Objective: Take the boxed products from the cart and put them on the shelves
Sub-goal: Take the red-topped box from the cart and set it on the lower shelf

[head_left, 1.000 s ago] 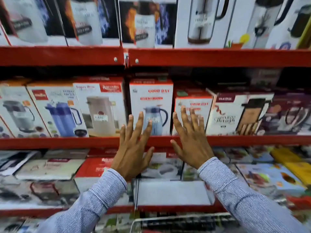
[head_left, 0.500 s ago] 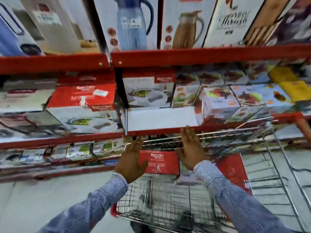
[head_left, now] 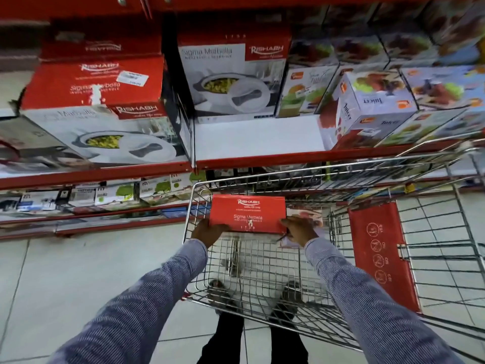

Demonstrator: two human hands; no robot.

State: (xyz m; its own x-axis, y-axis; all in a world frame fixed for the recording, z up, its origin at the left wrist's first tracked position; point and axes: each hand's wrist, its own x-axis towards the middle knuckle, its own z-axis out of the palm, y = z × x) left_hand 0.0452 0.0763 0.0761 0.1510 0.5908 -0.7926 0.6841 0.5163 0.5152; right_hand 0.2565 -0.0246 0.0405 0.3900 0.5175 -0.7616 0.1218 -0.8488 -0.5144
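A red-topped Rishabh Sigma Marbella box (head_left: 248, 212) stands in the wire cart (head_left: 325, 179), at its far left end. My left hand (head_left: 208, 231) grips the box's near left corner and my right hand (head_left: 299, 229) grips its near right corner. Behind the right hand another box (head_left: 305, 214) with a pale picture shows partly. On the shelf (head_left: 262, 156) above the cart, a white bare patch (head_left: 257, 135) lies in front of a matching Marbella box (head_left: 231, 77).
Two stacked Marbella boxes (head_left: 99, 111) fill the shelf bay to the left. Juicer boxes (head_left: 367, 109) crowd the right side. A lower shelf (head_left: 105, 200) holds small boxes. The cart's red child-seat flap (head_left: 378, 253) is to my right. My feet show through the cart's mesh.
My view dropped from the jug shelf down to the cart. Both hands went from spread open in front of the shelves to closing on the red box's near corners.
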